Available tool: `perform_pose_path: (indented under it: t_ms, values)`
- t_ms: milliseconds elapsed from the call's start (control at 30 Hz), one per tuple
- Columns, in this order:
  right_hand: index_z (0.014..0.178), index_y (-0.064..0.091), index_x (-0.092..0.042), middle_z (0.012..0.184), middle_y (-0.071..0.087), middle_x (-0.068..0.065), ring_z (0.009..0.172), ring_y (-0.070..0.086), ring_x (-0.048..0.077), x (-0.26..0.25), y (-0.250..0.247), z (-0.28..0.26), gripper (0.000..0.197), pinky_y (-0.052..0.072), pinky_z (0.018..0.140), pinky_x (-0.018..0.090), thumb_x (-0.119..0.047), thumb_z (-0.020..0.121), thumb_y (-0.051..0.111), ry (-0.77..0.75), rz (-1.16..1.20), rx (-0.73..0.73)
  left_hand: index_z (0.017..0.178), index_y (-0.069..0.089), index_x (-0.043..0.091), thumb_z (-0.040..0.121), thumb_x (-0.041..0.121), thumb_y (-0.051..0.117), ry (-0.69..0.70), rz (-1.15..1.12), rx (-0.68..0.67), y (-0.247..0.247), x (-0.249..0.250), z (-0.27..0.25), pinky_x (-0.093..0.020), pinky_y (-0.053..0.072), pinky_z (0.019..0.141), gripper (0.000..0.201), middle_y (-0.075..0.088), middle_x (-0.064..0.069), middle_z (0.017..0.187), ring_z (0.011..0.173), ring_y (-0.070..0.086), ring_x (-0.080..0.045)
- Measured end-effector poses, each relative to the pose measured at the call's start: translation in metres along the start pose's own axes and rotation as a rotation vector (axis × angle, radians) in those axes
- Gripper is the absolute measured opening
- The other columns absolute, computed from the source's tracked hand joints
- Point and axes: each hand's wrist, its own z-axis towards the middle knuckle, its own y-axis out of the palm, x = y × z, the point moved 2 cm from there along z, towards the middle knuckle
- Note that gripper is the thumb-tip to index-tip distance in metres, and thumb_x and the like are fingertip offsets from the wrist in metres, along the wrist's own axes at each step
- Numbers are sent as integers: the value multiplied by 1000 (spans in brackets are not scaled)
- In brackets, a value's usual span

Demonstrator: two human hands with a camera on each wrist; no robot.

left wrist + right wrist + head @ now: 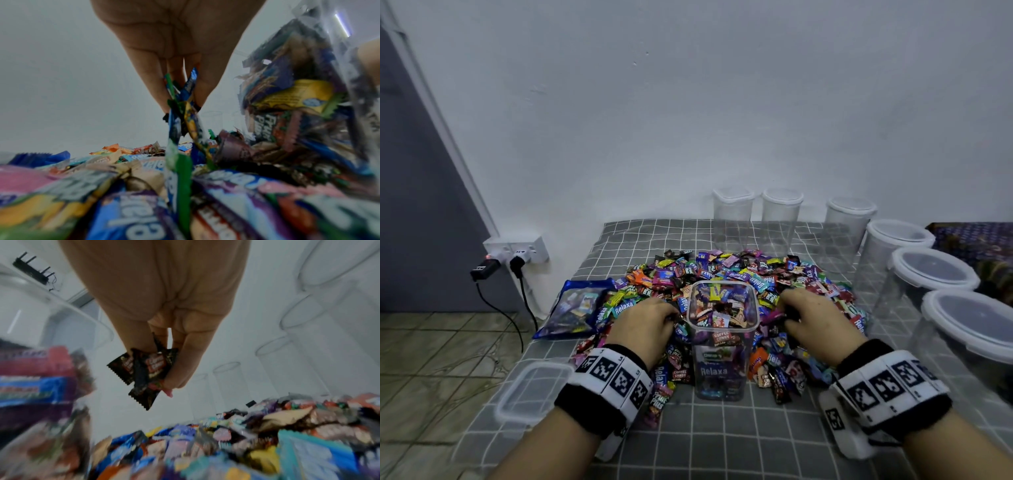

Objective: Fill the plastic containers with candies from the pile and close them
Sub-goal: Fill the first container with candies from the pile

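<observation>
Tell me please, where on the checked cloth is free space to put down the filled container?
Free: the cloth's front strip, between the wrists, before the open container. A narrower strip lies between the candy pile and the back containers. Crowded: the middle, the loose lid front left, the lidded containers along the right.

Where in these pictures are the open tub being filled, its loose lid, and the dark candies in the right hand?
Tub (pixel 722 363): head view, on its clear front wall.
Lid (pixel 530 394): head view, on its flat top, by the left wrist.
Dark candies (pixel 144 368): right wrist view, on the black wrappers pinched by the fingers.
</observation>
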Motion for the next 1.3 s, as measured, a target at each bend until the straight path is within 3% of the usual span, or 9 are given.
perform_pose_path:
  t_ms: [233,433,567,733,867,967,1133,1233,1300]
  values:
    - [82,58,-13,81,54,-2,80,51,20,-7,-38,2,12,32,66,29,-2,81,64,-29,162,241,122,60,23,95,24,48,4,-20,-8,-2,3,-1,-22,38,94,30,58,9,123,111,53,-11]
    - [81,61,-9,77,61,1,72,62,23,-45,-58,5,9,51,68,38,0,80,63,-190,297,344,123,60,23,95,22,49,-5,-32,-19,-3,3,-1,-22,38,94,30,57,9,124,112,52,-11]
    - [86,62,-8,77,52,-12,71,52,7,-66,-50,7,10,44,68,21,0,80,63,-264,284,326,122,61,23,95,23,50,-16,-46,-16,-3,1,-1,-23,39,93,29,58,9,123,112,53,-11]
    - [81,62,-5,76,50,-5,71,42,7,-72,-35,7,11,34,69,8,-1,71,59,-354,233,298,121,62,22,94,24,51,3,-53,2,-2,0,-1,-21,39,92,29,59,9,121,109,54,-11]
    - [85,63,-6,80,51,-5,75,47,13,-70,-29,5,13,36,70,12,-2,73,61,-355,215,277,119,63,23,94,24,52,7,-65,12,2,0,0,-23,40,92,28,61,8,119,108,55,-12]
    - [90,63,-8,87,53,-4,82,51,14,-69,-26,2,11,48,74,31,-9,79,62,-375,254,266,119,64,22,94,24,52,2,-76,8,3,0,0,-24,41,92,28,61,8,118,107,55,-12]
    - [114,58,-16,109,55,-7,101,48,0,-63,-18,-7,33,44,92,30,-29,84,61,-252,405,309,119,63,22,94,23,52,-9,-93,23,1,-1,-1,-23,39,92,28,60,8,119,108,55,-12]
    - [144,26,-29,132,39,-19,123,37,-4,-54,-7,-13,94,31,104,21,-49,67,76,-95,616,64,117,65,22,93,21,54,-42,-124,40,-2,-7,-1,-23,38,93,27,61,7,119,109,54,-12]
    - [147,7,-36,133,33,-28,125,34,-7,-51,3,-17,114,27,104,14,-50,60,79,-55,700,-74,115,67,22,91,19,56,-65,-152,62,-6,-10,-2,-23,39,94,26,62,7,118,109,56,-12]
